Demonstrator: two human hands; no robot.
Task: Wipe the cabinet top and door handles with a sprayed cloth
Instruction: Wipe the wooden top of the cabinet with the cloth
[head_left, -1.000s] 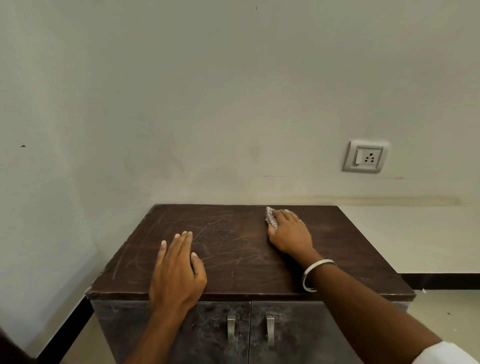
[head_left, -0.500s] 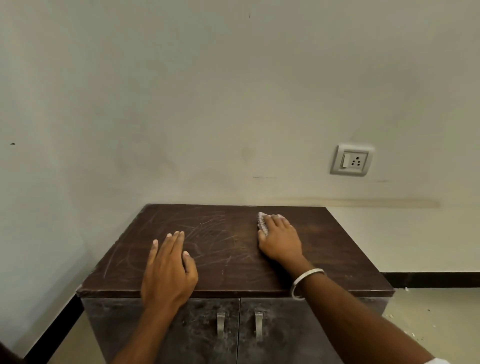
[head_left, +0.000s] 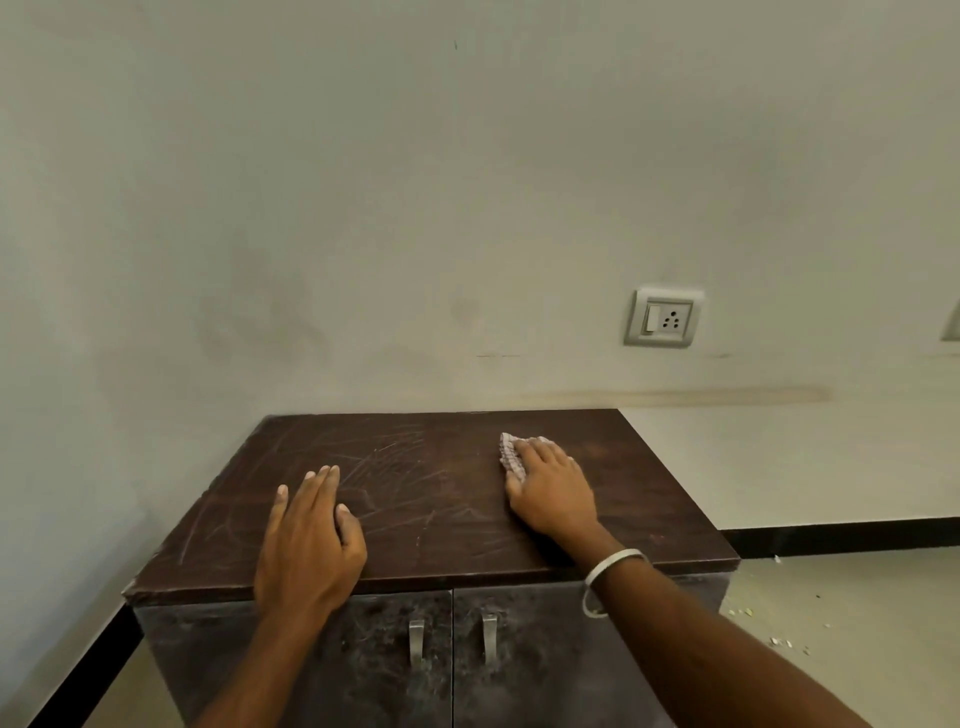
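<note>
A: What is the room like?

B: A dark brown, heavily scratched cabinet top (head_left: 447, 499) stands against a pale wall (head_left: 415, 208), in a corner. A black skirting (head_left: 831, 535) runs along the floor (head_left: 857, 597), and there are small crumbs on the floor to the right.

A: Count things for me.

B: Two grey doors below the top, each with one metal handle: a left handle (head_left: 416, 642) and a right handle (head_left: 489, 637), just beside each other at the seam. One socket (head_left: 663, 317) on the wall. One cloth (head_left: 511, 456). One white bangle (head_left: 605, 577) on the right wrist.

A: And the hands?

B: The left hand (head_left: 306, 545) lies flat on the front of the top, fingers straight, holding nothing. The right hand (head_left: 550, 488) presses the cloth onto the top right of the middle, toward the back, fingers laid over it; only the cloth's left edge shows.

A: Any change from a second ago?

B: The right hand and cloth have come a little nearer the front edge. The left hand has stayed put. The view has swung right, so the cabinet and socket sit further left.
</note>
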